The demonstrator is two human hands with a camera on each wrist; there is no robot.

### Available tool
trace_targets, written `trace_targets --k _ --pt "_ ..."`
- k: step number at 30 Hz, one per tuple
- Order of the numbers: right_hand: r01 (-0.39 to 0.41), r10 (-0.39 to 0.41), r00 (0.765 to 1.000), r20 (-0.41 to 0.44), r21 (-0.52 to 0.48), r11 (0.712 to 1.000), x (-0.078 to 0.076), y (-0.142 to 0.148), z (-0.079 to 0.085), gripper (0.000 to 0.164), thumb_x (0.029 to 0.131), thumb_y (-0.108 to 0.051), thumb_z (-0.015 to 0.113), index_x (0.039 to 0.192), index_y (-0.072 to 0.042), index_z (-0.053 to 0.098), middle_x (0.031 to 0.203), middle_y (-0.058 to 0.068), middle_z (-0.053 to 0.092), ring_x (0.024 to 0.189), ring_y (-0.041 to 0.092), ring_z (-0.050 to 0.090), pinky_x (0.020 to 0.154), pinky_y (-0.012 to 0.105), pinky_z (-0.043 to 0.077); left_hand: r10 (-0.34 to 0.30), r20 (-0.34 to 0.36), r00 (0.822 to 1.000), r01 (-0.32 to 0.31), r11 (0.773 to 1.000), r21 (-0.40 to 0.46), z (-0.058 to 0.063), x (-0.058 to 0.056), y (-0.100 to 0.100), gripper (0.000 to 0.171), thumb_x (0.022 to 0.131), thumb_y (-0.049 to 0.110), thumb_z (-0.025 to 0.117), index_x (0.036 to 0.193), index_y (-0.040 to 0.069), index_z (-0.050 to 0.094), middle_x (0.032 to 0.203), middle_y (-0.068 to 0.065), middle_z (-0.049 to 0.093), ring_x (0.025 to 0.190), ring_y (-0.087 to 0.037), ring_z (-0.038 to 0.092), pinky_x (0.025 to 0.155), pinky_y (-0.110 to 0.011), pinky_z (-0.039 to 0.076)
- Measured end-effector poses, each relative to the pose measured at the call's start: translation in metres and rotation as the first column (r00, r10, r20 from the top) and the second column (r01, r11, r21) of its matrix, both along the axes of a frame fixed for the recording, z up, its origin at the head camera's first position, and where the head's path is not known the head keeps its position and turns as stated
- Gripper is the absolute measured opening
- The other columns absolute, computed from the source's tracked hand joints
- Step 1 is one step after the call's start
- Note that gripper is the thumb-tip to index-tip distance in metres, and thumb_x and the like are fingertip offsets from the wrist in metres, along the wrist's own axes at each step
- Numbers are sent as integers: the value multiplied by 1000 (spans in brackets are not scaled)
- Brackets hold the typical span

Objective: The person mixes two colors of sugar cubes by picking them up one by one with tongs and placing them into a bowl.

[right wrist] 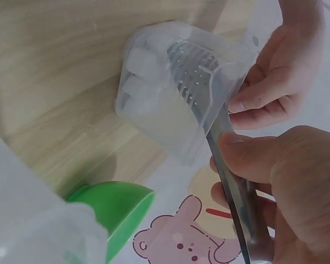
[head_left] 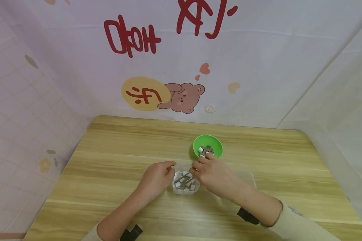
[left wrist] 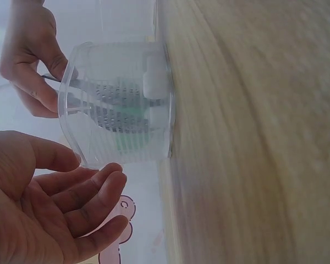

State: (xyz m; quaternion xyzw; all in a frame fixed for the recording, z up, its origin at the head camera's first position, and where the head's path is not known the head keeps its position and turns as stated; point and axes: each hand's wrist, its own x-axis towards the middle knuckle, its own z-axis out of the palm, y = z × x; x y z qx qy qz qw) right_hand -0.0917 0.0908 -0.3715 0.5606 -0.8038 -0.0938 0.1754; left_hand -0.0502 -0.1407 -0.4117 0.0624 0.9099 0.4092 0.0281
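Note:
My right hand (head_left: pixel 212 175) grips metal tongs (right wrist: pixel 243 212), fingers and thumb round the arms. The tongs' perforated ends reach down into a small clear plastic container (right wrist: pixel 170 135) among white cubes (right wrist: pixel 143 62). At the container's rim, my left hand (left wrist: pixel 33 203) pinches the edge between thumb and fingers. Whether the tongs hold a cube cannot be made out. Just behind my right hand stands a green bowl (head_left: pixel 207 138), with brown cubes (head_left: pixel 209 148) and a few white ones inside; my fingers hide its near edge in the head view.
A larger clear plastic box (head_left: pixel 249 177) stands under my right forearm, partly hidden by it. The wood-grain table (head_left: pixel 117 144) ends at a printed white cloth backdrop (head_left: pixel 247 67), and cloth also hangs at both sides.

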Motion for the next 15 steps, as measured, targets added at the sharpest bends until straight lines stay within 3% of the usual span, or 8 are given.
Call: trace_targets --k 9,15 --pt "7 -6 1000 18 -30 1000 -1 7 -3 18 85 -5 70 99 -14 77 91 -3 66 84 18 61 72 31 44 1 -13 1000 -1 1000 -7 -1 0 0 30 99 9 61 125 1 74 100 -7 75 68 -10 57 63 -30 50" --pt "56 -44 994 98 -124 991 -2 23 -1 23 85 -5 78 107 -11 77 103 1 70 94 21 65 73 33 47 3 -5 1000 -3 1000 0 -1 0 0 30 99 8 61 125 0 74 100 -8 75 60 -9 52 57 -29 46"
